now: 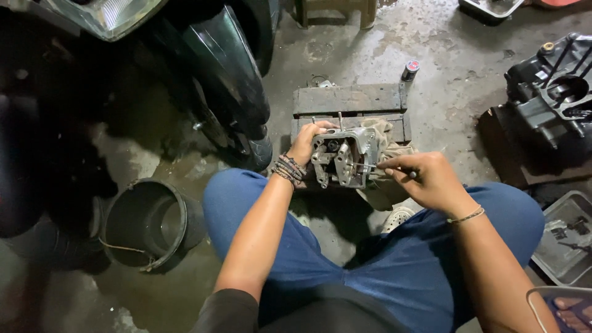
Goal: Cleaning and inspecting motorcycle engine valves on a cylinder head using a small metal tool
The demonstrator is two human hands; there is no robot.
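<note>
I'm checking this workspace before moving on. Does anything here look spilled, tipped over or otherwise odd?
Yes. The black bucket by the left knee lies tipped on its side, its mouth facing the camera. The floor around it looks dark and wet. The engine part stands steadied by the left hand on a rag.

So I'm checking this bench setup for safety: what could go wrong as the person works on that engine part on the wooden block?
The cylinder head stands on edge on a rag over the wooden block, steadied only by the left hand; it could tip or slide. The right hand pushes a thin tool into it; a slip might jab the left hand's fingers. The small can nearby could get knocked over.
</note>
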